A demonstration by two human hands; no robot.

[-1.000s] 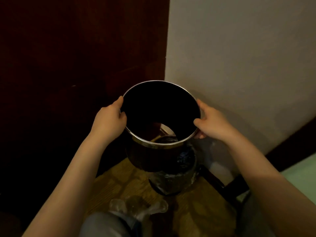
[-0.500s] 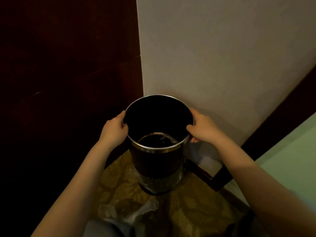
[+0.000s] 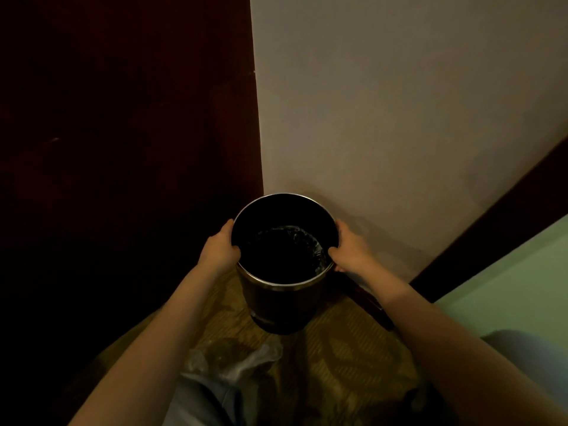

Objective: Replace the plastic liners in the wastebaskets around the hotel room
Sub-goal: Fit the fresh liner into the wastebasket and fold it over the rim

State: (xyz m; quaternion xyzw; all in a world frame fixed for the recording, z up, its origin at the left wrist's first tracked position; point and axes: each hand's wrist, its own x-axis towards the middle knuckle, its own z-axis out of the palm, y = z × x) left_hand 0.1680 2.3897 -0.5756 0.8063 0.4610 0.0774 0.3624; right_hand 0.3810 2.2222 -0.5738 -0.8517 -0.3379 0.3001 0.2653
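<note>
In the corner where the pale wall (image 3: 399,118) meets the dark wood panel (image 3: 123,149), we list one wastebasket (image 3: 284,302): round, dark, metal-rimmed and upright. It is on or just above the patterned carpet (image 3: 347,348); we cannot tell whether its base touches down.

We record the left hand (image 3: 218,250) on the wastebasket's left rim, thumb hooked inside and fingers curled round the outside, gripping. We record the right hand (image 3: 349,252) on the right rim, gripping the same way.

We note a clear plastic liner (image 3: 310,244) inside the wastebasket, low down, showing only as a glinting film. None of it appears folded over the rim.

We note crumpled clear plastic (image 3: 246,361) on the carpet, near the wastebasket on our side of it, beside a grey trouser knee (image 3: 199,401). Whether it is used or fresh, we cannot tell.

We note a dark baseboard (image 3: 498,222) running off to the right of the wastebasket.

Hazards, as we judge them:
- The liner has no cuff over the rim, so it may slump to the bottom once rubbish drops in.
- The thumbs inside the rim may drag or tear the film as we let go.
- The wastebasket sits near the wall and baseboard, so a hard shove could scuff either or tip it.
- The crumpled plastic may get trapped under the base or be left behind on the carpet.
</note>
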